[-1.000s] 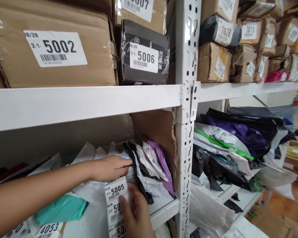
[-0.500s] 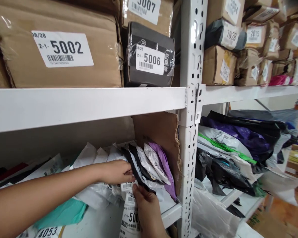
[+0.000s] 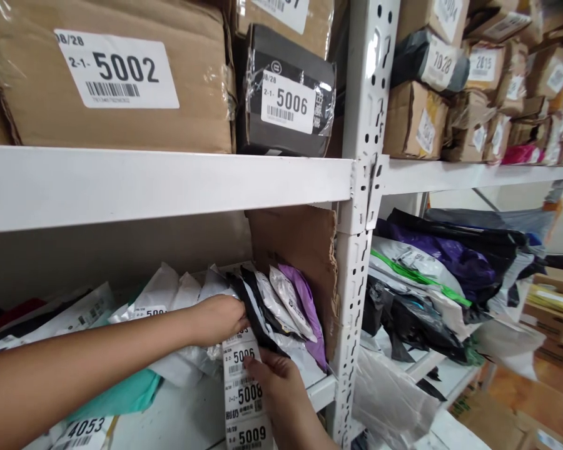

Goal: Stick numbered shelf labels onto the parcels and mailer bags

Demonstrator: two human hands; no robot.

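A strip of white barcode labels (image 3: 244, 400), printed 5006, 5008 and 5009, hangs in front of the lower shelf. My right hand (image 3: 284, 384) pinches it at the side, thumb on the 5006 label. My left hand (image 3: 216, 320) reaches in from the left with curled fingers, at the strip's top end and against a black mailing bag (image 3: 256, 312). What its fingertips hold is hidden. Right of it stand white mailing bags (image 3: 288, 300) and a purple bag (image 3: 309, 312), leaning toward a cardboard divider (image 3: 300, 244). Several white bags (image 3: 157, 287) lie to the left.
A white shelf beam (image 3: 169, 184) runs above my hands, carrying a box marked 5002 (image 3: 122, 125) and a black box marked 5006 (image 3: 286, 134). A perforated post (image 3: 356, 262) stands to the right. Past it are piled bags (image 3: 426, 275). A teal bag (image 3: 117, 397) lies lower left.
The label strip now shows more of its numbers, and my right thumb lies across the 5006 label. My left hand stays near the black bag. The view has shifted slightly.
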